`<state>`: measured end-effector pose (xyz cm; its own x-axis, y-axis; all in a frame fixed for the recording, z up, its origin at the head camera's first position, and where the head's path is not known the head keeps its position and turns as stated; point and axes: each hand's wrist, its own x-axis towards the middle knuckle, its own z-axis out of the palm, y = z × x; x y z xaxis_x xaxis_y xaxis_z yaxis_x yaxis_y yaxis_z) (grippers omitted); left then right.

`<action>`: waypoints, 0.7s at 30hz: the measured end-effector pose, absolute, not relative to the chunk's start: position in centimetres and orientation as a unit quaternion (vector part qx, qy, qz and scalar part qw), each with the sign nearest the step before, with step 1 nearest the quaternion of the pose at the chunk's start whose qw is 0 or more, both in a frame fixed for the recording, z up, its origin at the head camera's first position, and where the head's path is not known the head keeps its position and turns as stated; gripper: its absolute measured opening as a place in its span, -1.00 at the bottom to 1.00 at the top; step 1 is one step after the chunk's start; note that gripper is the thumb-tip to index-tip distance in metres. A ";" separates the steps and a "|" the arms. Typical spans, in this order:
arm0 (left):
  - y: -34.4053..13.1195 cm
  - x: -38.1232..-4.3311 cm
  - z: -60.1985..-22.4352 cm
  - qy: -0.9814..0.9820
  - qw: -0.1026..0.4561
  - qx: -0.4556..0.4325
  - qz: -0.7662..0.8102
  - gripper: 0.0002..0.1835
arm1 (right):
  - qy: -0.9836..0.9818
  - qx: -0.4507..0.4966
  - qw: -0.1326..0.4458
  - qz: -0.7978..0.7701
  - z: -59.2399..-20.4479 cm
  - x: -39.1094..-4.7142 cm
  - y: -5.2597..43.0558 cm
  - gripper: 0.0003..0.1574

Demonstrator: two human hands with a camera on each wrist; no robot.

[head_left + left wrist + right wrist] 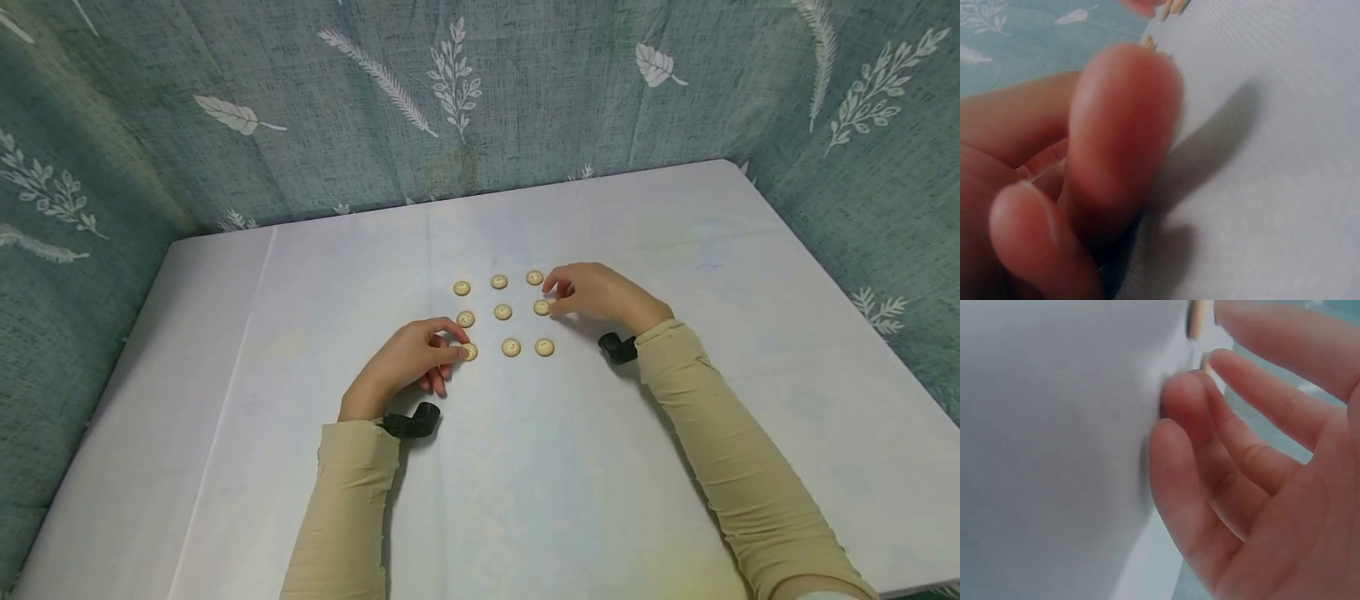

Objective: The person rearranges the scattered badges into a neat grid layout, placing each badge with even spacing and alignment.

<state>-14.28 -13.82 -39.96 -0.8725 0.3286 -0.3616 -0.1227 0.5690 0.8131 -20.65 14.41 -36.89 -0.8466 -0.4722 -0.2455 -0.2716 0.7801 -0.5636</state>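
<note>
Several small round beige discs with dark marks lie on the white table in three rows. At the near left corner of this grid, my left hand [412, 358] has thumb and forefinger at a disc [471, 352], seeming to pinch it by its left edge. Its other fingers curl beneath the palm; in the left wrist view the fingers [1125, 125] hide that disc. My right hand [600, 296] hovers at the grid's right side, fingers loosely bent. Its thumb is beside the middle-row right disc [542, 307], and its forefinger is near the far right disc [534, 277]. Nothing is held there.
Other discs stand between the hands, among them the centre disc [502, 312] and the near right disc [544, 347]. The white table [525, 500] extends around the grid. A green leaf-patterned curtain [525, 100] hangs behind it. Each wrist wears a black camera band [412, 421].
</note>
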 end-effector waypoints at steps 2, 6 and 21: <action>-13.8 -14.3 -39.9 0.851 0.245 0.061 0.461 -0.78 | 0.927 -0.196 0.182 -0.264 -36.6 -20.7 14.9 -0.65; -13.7 -14.3 -39.9 0.847 0.246 0.063 0.466 -0.77 | 0.930 -0.181 0.175 -0.267 -36.1 -20.8 15.5 -0.65; -13.9 -14.3 -40.0 0.849 0.247 0.066 0.463 -0.75 | 0.923 -0.195 0.164 -0.289 -35.9 -19.5 15.6 -0.68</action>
